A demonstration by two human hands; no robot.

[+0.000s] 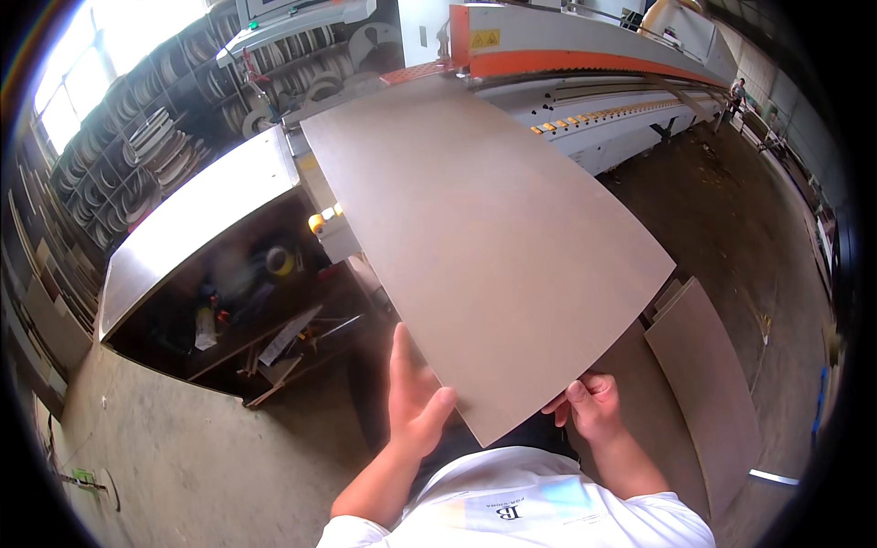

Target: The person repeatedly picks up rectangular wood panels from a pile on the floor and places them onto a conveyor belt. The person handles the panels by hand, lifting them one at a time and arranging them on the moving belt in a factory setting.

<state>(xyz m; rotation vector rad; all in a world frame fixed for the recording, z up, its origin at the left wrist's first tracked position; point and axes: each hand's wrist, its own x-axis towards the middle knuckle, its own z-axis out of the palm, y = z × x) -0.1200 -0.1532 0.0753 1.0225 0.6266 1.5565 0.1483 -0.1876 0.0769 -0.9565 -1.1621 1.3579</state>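
Note:
A large flat grey-brown panel [502,219] stretches away from me, its far end resting at the machine [585,55]. On the panel's near right edge, my right hand [596,409] pinches with the thumb on top and the fingers curled at and under the edge. My left hand [416,402] is at the near left edge, fingers stretched up beside it and thumb spread over the rim. Its palm side faces the panel; how firmly it touches, I cannot tell.
A metal-topped bench [201,228] with tools on its dark lower shelf stands left. More panels [703,365] are stacked at my right. Rolls of edging strip [164,146] fill a rack behind. A distant person [736,94] stands far right beyond the long machine.

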